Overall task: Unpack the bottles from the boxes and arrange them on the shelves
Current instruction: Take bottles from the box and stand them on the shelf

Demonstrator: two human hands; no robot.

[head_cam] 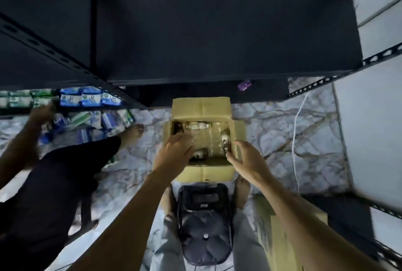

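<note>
Glimpsing, at the far left, another person's arm (pixel 32 118) stretching toward blue and green packets (pixel 90 98) stacked along the left end of a low shelf board. Standing over an open cardboard box (pixel 201 107) on the marble floor (pixel 272 129), just in front of the dark shelf (pixel 217 31). Reaching the left hand (pixel 174 155) down over the box's near left corner, holding fingers straight and slightly apart, gripping nothing. Hovering there just beside the near bottle (pixel 200 153), lying at the box's near edge. Looking past it to the far bottle (pixel 196 126), lying along the far edge. Wearing a dark bag (pixel 204 223) at the front, below the box's near flap. Bringing the right hand (pixel 245 159) to the box's near right corner, spreading thumb and fingers apart, setting fingertips (pixel 229 156) just beside the dark cap of the right bottle (pixel 225 140), lying along the right wall; being unable to tell whether touching it. Noting 1 purple packet (pixel 244 84) beyond the box's far right corner, and 1 white cable (pixel 295 140) trailing over the floor further right.
</note>
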